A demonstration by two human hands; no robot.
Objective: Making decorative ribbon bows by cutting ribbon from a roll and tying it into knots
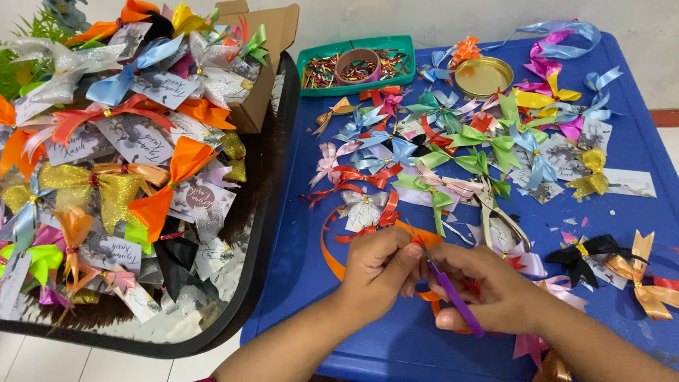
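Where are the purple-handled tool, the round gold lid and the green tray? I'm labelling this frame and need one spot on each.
purple-handled tool (453, 296), head view, on the purple handle.
round gold lid (484, 76), head view, on its inner face.
green tray (353, 42), head view, on its far rim.

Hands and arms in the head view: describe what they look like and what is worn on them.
Both the left hand and the right hand are bare: no gloves, and no rings, watch or bracelets show. The forearms are uncovered as far as the bottom edge of the picture, with no sleeve in view. The fingernails look short and unpainted.
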